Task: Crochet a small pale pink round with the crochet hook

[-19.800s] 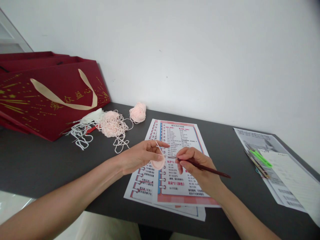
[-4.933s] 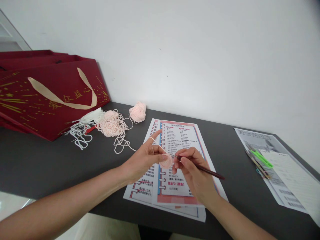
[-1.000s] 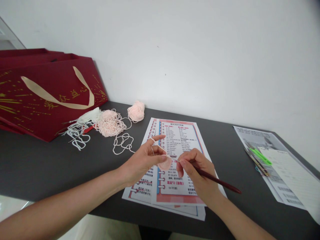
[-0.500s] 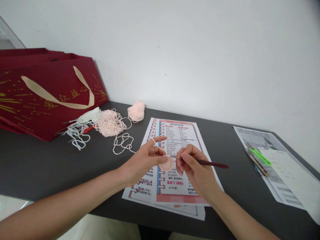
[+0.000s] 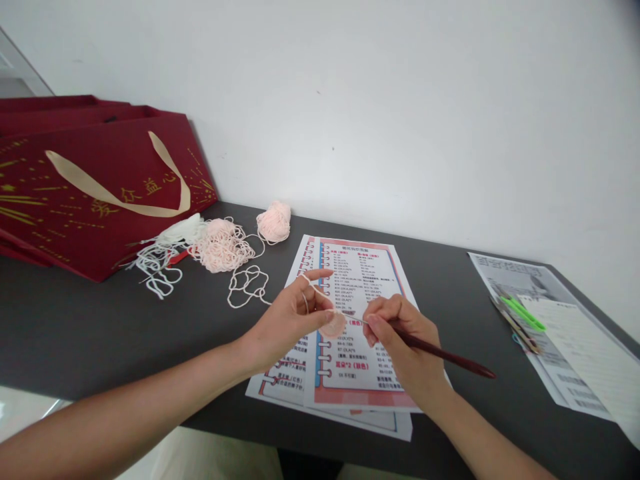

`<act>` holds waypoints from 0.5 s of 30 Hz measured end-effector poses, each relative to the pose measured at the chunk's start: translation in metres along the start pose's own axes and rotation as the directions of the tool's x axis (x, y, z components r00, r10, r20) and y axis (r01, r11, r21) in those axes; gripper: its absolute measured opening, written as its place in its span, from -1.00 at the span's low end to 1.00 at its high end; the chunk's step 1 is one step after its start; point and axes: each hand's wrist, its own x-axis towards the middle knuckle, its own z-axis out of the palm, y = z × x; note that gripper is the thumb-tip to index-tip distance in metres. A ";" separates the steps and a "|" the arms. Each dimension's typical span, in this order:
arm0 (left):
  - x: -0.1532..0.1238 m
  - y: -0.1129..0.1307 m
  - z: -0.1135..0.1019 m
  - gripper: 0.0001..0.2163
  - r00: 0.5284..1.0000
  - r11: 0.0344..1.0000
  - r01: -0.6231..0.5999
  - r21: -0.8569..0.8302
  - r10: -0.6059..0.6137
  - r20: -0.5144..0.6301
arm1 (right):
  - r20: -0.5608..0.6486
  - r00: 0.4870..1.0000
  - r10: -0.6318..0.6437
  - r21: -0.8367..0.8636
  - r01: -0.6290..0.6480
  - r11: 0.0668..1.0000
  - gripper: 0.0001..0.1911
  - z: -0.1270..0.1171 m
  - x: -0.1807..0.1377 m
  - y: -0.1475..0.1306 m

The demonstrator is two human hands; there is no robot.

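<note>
My left hand (image 5: pixel 290 317) pinches a small round pink crochet piece (image 5: pixel 333 326) between thumb and fingers, with pale yarn looped over the raised index finger. My right hand (image 5: pixel 403 337) grips a dark red crochet hook (image 5: pixel 445 355), its tip at the right edge of the piece and its handle slanting down to the right. Both hands hover over printed pattern sheets (image 5: pixel 357 273) on the dark table (image 5: pixel 100 320). The yarn trails left to a loose pink tangle (image 5: pixel 223 245) and a small pink ball (image 5: pixel 275 221).
A dark red gift bag (image 5: pixel 95 187) with a beige handle lies at the back left, white yarn (image 5: pixel 160 260) spilling beside it. At the right lie more papers (image 5: pixel 575 340) with green snips (image 5: pixel 523 315) and thin tools. A white wall runs behind.
Over the last half second my right hand pulled the hook a little right and tilted its handle downward. The left hand stays pinched on the piece with the yarn over its index finger.
</note>
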 end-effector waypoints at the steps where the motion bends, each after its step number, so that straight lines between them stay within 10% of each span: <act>1: 0.000 0.000 0.000 -0.48 1.000 1.000 -0.005 0.005 0.005 0.000 | 0.001 1.000 -0.007 -0.017 0.007 1.000 -0.83 0.000 -0.001 0.000; 15: 0.000 0.001 0.002 -0.49 1.000 1.000 -0.021 0.023 0.021 -0.001 | 0.000 1.000 -0.016 -0.050 0.016 0.999 -0.82 -0.001 -0.002 -0.001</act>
